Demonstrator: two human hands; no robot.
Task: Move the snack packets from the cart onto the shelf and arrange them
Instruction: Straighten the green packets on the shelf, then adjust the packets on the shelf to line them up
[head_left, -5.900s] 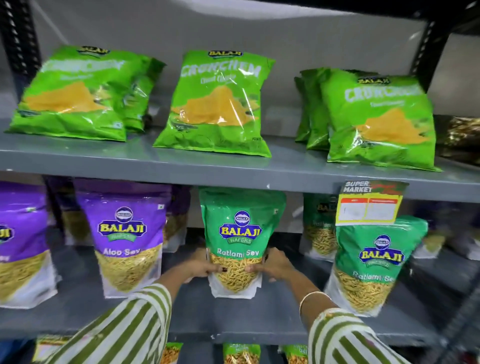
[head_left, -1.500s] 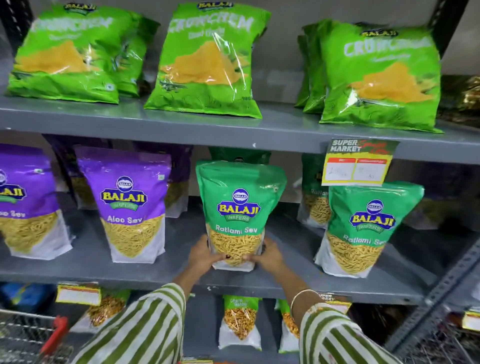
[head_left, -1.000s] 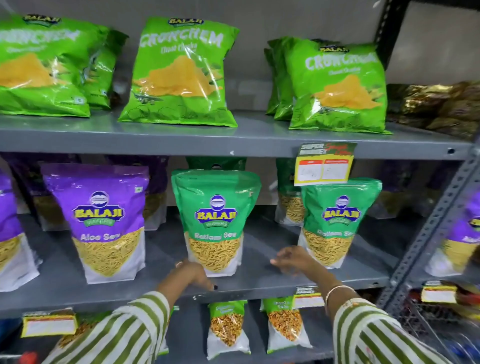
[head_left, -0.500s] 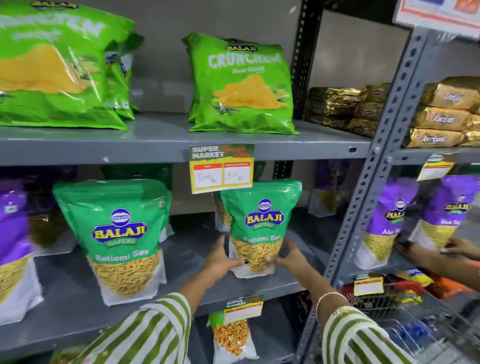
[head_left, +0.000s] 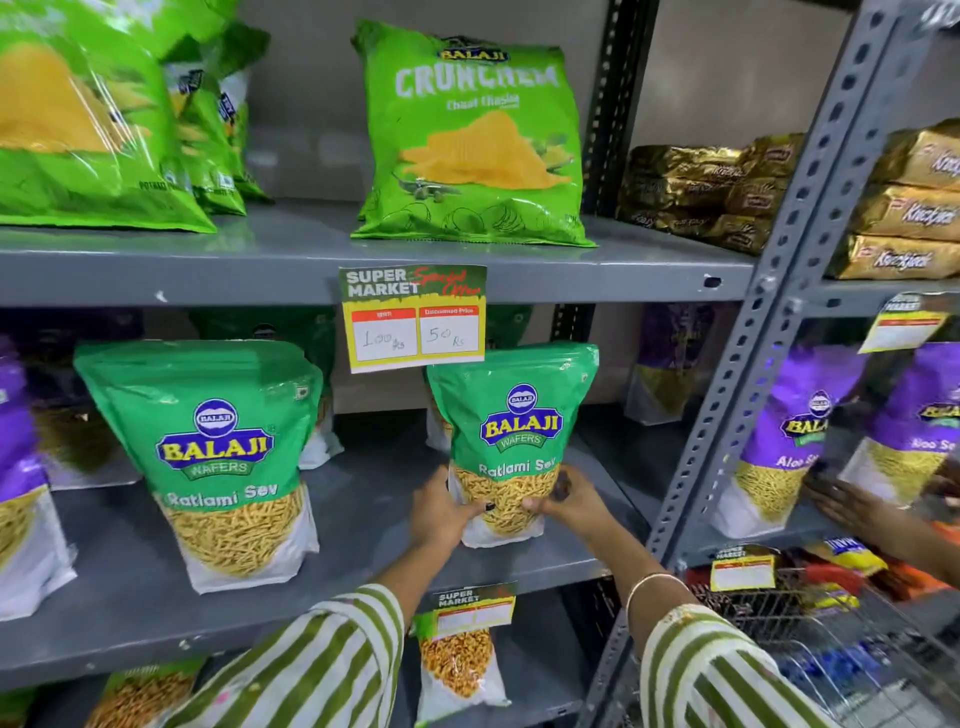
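A green Ratlami Sev packet (head_left: 511, 415) stands upright on the grey middle shelf (head_left: 363, 525). My left hand (head_left: 439, 512) grips its lower left side and my right hand (head_left: 569, 501) grips its lower right side. A second green Ratlami Sev packet (head_left: 208, 452) stands to the left, free of my hands. More packets stand behind both in shadow. The wire cart (head_left: 810, 639) with packets in it sits at the lower right.
Green Crunchem chip bags (head_left: 478, 140) lean on the top shelf. A price tag (head_left: 413, 317) hangs over the held packet. A perforated steel upright (head_left: 748, 364) divides the racks. Another person's hand (head_left: 852, 506) touches purple Aloo Sev packets (head_left: 800, 431) at right. Gold packets (head_left: 696, 187) are stacked above.
My hands left the middle Ratlami Sev packet and moved right onto the right-hand one, which I now grip on both sides. The view swung right, showing the neighbouring rack and cart.
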